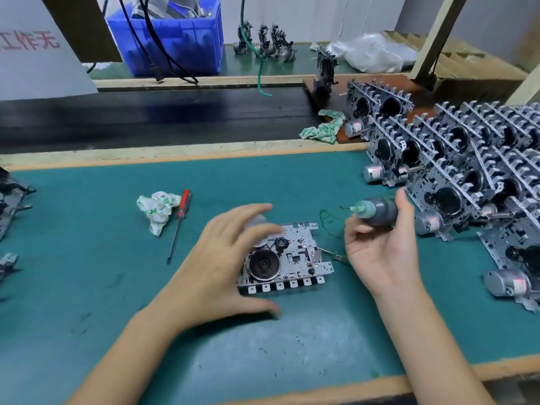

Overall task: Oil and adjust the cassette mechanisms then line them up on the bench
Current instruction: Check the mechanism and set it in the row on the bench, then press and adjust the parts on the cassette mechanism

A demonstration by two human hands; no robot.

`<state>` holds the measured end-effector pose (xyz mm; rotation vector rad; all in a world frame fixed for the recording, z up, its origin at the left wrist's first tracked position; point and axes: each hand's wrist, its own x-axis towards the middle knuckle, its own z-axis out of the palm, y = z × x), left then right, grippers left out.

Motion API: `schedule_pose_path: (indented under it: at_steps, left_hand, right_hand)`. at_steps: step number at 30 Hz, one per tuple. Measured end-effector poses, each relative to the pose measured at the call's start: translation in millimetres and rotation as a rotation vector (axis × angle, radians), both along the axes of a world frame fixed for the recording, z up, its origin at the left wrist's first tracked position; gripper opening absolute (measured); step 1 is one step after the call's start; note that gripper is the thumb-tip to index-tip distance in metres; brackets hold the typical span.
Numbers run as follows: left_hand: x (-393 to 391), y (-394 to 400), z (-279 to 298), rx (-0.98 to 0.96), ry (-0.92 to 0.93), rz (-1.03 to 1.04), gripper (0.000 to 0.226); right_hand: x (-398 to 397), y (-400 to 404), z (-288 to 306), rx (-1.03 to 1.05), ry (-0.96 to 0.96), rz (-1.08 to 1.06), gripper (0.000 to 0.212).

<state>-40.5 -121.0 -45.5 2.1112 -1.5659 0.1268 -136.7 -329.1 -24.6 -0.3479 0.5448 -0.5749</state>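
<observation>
One cassette mechanism (pixel 292 258) lies flat on the green bench mat (pixel 87 258), its black flywheel facing up. My left hand (pixel 222 267) spreads over its left side, fingers above the far edge and thumb at the near edge; the fingers are blurred. My right hand (pixel 380 247) holds a small grey oil bottle (pixel 377 211) with a green nozzle pointing left, just right of and above the mechanism. Several mechanisms (pixel 467 171) stand in leaning rows at the right of the bench.
A red-handled screwdriver (pixel 179 220) and a crumpled cloth (pixel 157 209) lie left of the mechanism. Another cloth (pixel 324 127) sits by a dark conveyor belt (pixel 146 115). A blue bin (pixel 172 36) stands at the back. More mechanisms (pixel 11 200) at the left edge.
</observation>
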Motion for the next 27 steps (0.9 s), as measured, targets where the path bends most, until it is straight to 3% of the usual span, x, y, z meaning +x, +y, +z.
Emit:
schedule_pose_path:
  at_steps: [2, 3, 12, 18, 23, 27]
  left_hand:
    - [4, 8, -8, 0.036, 0.296, 0.053, 0.105]
    - [5, 9, -12, 0.049, 0.348, 0.066, 0.109]
    - [5, 3, -18, 0.016, 0.394, 0.085, 0.101]
    - [2, 4, -16, -0.006, 0.452, 0.074, 0.103]
    - [-4, -1, -14, -0.077, 0.410, 0.147, 0.087]
    - [-1, 1, -15, -0.051, 0.396, 0.131, 0.094]
  right_hand:
    - [0, 0, -1, -0.012, 0.009, 0.012, 0.031]
    - [0, 0, -2, -0.017, 0.013, 0.018, 0.031]
    - [1, 5, -5, -0.111, 0.057, 0.069, 0.030]
    - [1, 11, -8, -0.329, 0.101, 0.081, 0.056]
    - [-1, 11, -8, -0.510, 0.147, 0.127, 0.055]
    - [0, 15, -10, -0.712, 0.223, 0.095, 0.057]
